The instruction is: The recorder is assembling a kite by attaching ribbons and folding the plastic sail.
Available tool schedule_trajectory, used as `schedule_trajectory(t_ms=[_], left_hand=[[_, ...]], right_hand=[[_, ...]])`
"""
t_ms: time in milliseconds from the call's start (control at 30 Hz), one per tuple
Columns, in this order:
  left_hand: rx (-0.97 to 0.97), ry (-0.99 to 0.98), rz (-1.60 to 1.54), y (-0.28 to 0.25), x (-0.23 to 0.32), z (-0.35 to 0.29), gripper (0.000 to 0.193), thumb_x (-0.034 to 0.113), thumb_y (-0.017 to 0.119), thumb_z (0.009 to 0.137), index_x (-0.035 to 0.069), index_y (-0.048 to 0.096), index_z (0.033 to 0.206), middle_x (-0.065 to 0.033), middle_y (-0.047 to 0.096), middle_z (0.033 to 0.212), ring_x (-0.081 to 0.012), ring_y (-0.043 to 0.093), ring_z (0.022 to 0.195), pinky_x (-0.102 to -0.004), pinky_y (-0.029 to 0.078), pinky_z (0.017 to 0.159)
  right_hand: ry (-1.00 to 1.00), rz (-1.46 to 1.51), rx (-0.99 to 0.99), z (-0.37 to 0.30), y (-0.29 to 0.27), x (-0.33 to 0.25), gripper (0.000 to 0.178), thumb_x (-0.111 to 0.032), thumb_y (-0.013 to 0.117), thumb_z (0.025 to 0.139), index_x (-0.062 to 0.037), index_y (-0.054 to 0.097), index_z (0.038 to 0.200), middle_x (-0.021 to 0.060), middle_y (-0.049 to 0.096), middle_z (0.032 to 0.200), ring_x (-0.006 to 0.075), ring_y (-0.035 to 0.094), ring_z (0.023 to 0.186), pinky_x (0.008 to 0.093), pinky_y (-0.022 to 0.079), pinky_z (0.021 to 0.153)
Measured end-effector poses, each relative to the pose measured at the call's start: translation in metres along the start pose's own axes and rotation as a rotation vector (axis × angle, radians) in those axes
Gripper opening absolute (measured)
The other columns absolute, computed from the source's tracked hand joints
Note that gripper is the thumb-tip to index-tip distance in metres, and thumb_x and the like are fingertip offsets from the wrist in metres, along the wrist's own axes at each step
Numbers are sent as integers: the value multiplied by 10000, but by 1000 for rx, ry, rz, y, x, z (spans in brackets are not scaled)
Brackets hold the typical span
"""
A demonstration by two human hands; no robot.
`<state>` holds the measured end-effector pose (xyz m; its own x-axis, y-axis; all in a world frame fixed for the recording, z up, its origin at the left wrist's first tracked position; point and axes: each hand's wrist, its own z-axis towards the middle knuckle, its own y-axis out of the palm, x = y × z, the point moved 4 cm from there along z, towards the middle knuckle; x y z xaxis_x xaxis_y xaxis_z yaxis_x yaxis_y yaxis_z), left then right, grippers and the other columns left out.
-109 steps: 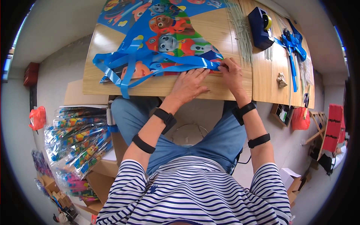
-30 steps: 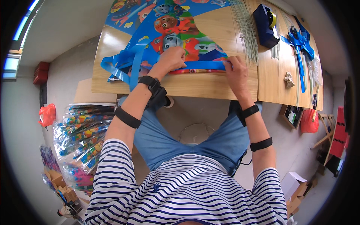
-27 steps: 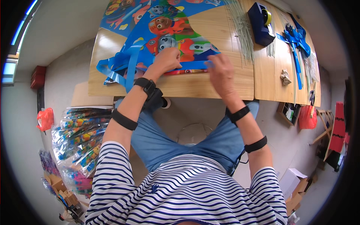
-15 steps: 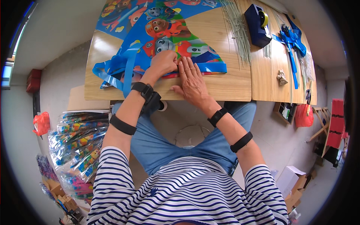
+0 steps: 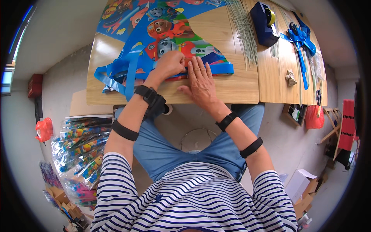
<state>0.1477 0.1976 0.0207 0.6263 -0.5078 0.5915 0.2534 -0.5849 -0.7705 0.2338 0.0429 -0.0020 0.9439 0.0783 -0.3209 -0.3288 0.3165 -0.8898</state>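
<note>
A colourful cartoon-printed kite (image 5: 166,38) lies spread over the wooden table (image 5: 232,83), with blue ribbon tails (image 5: 119,73) bunched at its near left corner. My left hand (image 5: 170,63) rests curled on the kite's near edge, fingers closed against the fabric. My right hand (image 5: 201,79) lies flat beside it, fingers spread, pressing the kite's lower edge and its blue border strip (image 5: 222,69) to the table.
A bundle of thin pale rods (image 5: 243,27) lies right of the kite. Further right are a dark blue tape dispenser (image 5: 264,23), blue ribbon pieces (image 5: 301,38) and a small crumpled scrap (image 5: 290,77). Packed kites (image 5: 81,150) are stacked on the floor at left; boxes at lower right.
My right hand moved left from the kite's right end and now lies flat next to my left hand. My left hand went from the ribbons onto the kite's edge.
</note>
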Motion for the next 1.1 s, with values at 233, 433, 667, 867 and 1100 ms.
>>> schedule_trajectory(t_ms=[233,433,667,867,1100], left_hand=[[36,38,-34,9,0,-1,217,106,808,691,-12,631,739,-173,662,727,-323,658,700,-425,493,645],[14,31,-21,7,-5,0,262,228,877,702,60,687,766,-148,715,801,-345,695,798,-455,517,679],[-410,-191,-346,-41,-45,-31,321,259,851,765,1,710,893,-57,653,824,-146,600,711,-310,471,658],[-371,-194,-159,-153,-131,-102,280,278,849,718,60,704,818,24,592,730,-89,554,705,-263,438,658],[-217,-474,-119,-224,-222,-180,219,208,867,667,92,718,778,37,633,719,-81,560,665,-265,440,619]], right_hand=[[6,-41,-21,-2,-6,11,1009,-632,632,910,80,358,1570,243,298,1675,371,226,1586,539,147,1281],[-46,-6,-61,-1,1,5,1014,-661,587,926,74,343,1580,232,270,1692,363,195,1597,520,145,1285],[-48,-6,-91,1,-1,5,981,-635,607,930,51,350,1582,227,259,1697,364,202,1593,525,152,1283],[-56,-42,-129,2,-8,-1,865,-609,614,945,-156,357,1635,227,254,1698,375,214,1587,533,170,1275],[-72,-74,-158,4,-9,-4,690,-610,546,988,-303,449,1598,228,211,1714,399,198,1589,547,181,1262]])
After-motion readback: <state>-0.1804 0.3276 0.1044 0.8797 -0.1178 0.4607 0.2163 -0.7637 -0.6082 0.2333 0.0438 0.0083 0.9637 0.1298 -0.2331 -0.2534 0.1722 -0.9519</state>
